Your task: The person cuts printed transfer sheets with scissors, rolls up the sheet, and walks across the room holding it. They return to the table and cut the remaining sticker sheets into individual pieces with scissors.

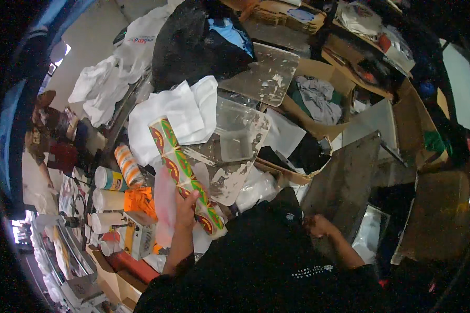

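My left hand [188, 209] is closed around the lower part of a long printed roll [180, 172], patterned in green, red and yellow. It is held tilted, its far end over white sheets [172, 113]. Beneath it, a pinkish translucent sheet [166, 195] lies at the edge of a worn, paint-chipped board [223, 184]. A small clear plastic tub [236, 145] rests on that board, right of the roll. Off to the right, my right hand [319, 226] has curled fingers beside the front of my black shirt [258, 250]; whether it grips anything cannot be seen.
Left of the roll are several white tubs [109, 199], an orange-striped roll [128, 164] and a metal box [139, 234]. A black bag [192, 47] stands at the back. Open cardboard boxes [290, 180] and a cloth-filled carton [317, 99] crowd the right. People appear far left.
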The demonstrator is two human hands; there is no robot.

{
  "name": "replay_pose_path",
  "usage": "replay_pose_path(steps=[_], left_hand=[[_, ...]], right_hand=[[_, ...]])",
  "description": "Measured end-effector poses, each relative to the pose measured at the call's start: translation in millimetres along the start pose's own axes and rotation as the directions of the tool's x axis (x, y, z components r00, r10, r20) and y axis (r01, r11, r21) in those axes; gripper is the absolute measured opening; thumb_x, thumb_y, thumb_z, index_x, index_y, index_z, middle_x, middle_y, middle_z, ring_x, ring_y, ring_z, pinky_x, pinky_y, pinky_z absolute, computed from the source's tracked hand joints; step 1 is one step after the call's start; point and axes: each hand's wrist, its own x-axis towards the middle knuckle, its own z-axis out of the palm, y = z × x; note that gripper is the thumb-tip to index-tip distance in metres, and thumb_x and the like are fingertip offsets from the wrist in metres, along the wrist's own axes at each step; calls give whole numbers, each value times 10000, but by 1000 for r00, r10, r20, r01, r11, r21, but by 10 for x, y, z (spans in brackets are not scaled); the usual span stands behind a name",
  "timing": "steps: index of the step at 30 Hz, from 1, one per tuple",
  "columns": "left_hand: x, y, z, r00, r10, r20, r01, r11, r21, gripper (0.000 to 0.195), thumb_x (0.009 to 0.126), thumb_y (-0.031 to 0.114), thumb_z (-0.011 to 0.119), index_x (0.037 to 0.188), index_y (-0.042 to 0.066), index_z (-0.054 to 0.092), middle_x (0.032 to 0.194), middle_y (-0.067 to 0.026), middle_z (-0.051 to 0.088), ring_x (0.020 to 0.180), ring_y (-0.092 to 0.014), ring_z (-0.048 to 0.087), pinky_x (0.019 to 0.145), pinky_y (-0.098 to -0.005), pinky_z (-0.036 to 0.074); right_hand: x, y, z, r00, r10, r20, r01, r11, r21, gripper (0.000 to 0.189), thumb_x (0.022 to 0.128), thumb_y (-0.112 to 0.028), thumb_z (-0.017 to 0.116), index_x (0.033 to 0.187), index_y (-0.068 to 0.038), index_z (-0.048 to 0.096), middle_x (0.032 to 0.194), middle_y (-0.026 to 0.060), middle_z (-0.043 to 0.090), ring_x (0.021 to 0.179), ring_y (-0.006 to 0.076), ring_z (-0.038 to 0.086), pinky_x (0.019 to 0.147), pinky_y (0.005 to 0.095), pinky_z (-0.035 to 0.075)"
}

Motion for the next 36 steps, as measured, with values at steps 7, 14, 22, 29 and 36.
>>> replay_pose_path(steps=[7,14,22,29,36], left_hand=[[-22,99,85,999,48,-10,-48,999,-24,492,756,154,691,1165,18,454,960,-103,596,766,-195,621,684,-342,535],[-134,171,239,973,53,-227,-36,996,80,484,744,189,741,1126,27,491,911,-80,608,796,-191,624,703,-326,525],[-352,355,596,943,61,-328,3,982,191,441,766,237,679,1082,-16,502,888,-124,623,744,-248,650,658,-367,531],[-505,345,927,922,42,-385,17,989,148,584,756,252,712,1214,13,439,927,-121,610,772,-261,647,682,-381,537],[-787,267,1073,830,37,-556,15,996,88,491,758,222,698,1143,1,488,930,-117,609,780,-253,643,687,-385,527]], right_hand=[[158,-394,-408,855,-500,-140,440,841,-313,304,770,-189,659,1041,-53,640,911,194,673,836,298,659,788,396,497],[499,-606,-1033,832,-550,-68,514,811,-278,254,723,-195,702,918,-46,637,769,127,659,690,246,632,652,373,494],[687,-608,-1391,857,-515,-18,512,855,-85,214,684,-177,714,820,-39,625,762,148,657,643,261,616,638,385,507],[875,-903,-1617,761,-641,100,647,736,-199,229,689,-178,704,849,-26,644,713,127,640,634,231,609,607,352,478],[1223,-1255,-1558,691,-635,344,721,640,-267,307,716,-248,713,938,-51,634,879,179,657,845,337,636,738,426,507]])
